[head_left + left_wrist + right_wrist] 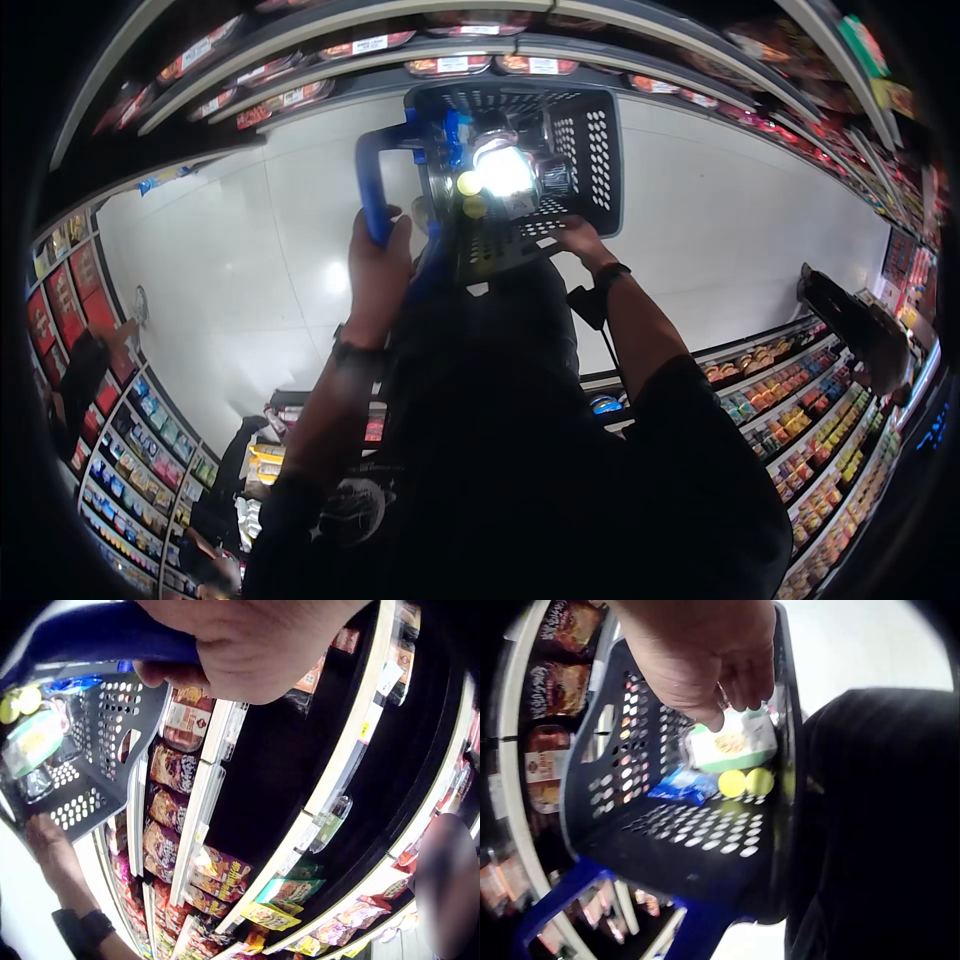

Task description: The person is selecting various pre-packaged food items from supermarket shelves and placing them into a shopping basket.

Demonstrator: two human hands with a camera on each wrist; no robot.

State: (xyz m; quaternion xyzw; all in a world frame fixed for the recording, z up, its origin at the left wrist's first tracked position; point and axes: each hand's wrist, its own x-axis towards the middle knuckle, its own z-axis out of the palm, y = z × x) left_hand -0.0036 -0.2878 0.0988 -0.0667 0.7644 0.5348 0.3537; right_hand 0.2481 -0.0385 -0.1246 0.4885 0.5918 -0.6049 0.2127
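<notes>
A dark perforated shopping basket (580,150) with a blue handle (372,195) hangs in front of my body. My left hand (378,265) grips that handle (97,637), fingers wrapped round it (255,645). Fingers curled, my right hand (578,238) holds the near rim of the basket (705,847). In the right wrist view this hand (705,660) hovers over a green-and-white package (731,742). Beneath it lie a blue packet (682,786) and two yellow round items (744,782).
Store shelves (225,847) with bagged snacks curve close along one side. Chilled trays (450,65) line the shelf ahead. A white floor (250,260) runs down the aisle. Another person (85,370) stands at the far left by the shelves.
</notes>
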